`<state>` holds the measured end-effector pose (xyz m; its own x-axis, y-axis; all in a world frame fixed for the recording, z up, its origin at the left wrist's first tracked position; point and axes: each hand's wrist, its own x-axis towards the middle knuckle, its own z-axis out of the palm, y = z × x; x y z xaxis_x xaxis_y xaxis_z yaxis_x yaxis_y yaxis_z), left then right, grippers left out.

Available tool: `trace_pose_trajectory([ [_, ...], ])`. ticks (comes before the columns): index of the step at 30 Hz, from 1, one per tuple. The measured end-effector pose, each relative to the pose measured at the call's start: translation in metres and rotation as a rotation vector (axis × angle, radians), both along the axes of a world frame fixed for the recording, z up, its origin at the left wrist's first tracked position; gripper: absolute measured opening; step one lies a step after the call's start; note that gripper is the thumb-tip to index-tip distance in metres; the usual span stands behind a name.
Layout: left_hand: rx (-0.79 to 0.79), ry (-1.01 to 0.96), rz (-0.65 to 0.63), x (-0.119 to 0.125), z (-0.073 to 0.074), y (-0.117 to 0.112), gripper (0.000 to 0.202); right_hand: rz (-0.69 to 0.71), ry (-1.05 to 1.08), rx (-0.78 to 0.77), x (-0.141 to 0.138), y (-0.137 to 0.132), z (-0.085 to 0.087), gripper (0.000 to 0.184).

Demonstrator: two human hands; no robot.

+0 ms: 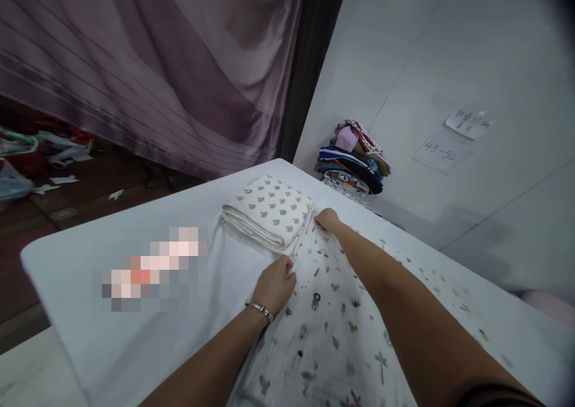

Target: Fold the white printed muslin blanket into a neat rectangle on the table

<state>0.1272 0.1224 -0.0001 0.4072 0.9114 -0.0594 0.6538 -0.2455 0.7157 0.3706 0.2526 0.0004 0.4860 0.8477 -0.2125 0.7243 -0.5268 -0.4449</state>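
Observation:
A thin white cloth (332,311) printed with cacti, palms and flamingos lies spread over the white table. My left hand (274,284), with a bracelet at the wrist, pinches the near-left part of its far edge. Farther off, my right hand (327,220) has its fingers closed on the other end of that edge. Just beyond the edge sits a folded white blanket (272,209) with a grey leaf-like print, close to both hands. The right fingertips are partly hidden by the hand.
A blurred-out object (153,269) lies on the left of the white table (112,227). Behind the table's far edge rises a stack of folded clothes (353,161) against the grey wall. A purple curtain (179,65) hangs at the back left, with paper scraps (65,180) on the floor.

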Motion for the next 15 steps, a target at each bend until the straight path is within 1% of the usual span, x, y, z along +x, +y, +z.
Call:
trace_pose_trajectory([
  [3,0.004,0.011,-0.006,0.0,-0.001,0.0,0.011,-0.008,0.004,-0.066,0.002,0.011,-0.002,0.023],
  [7,0.027,0.018,-0.013,0.0,-0.004,0.001,0.009,-0.033,0.02,-0.107,0.003,0.019,-0.002,0.021],
  [10,0.03,0.02,-0.013,0.001,-0.005,0.001,0.008,-0.052,0.05,-0.095,0.001,0.019,0.001,0.02],
  [15,0.021,0.013,-0.008,0.001,-0.005,0.001,0.009,-0.084,0.106,-0.019,-0.007,0.012,0.003,0.02],
])
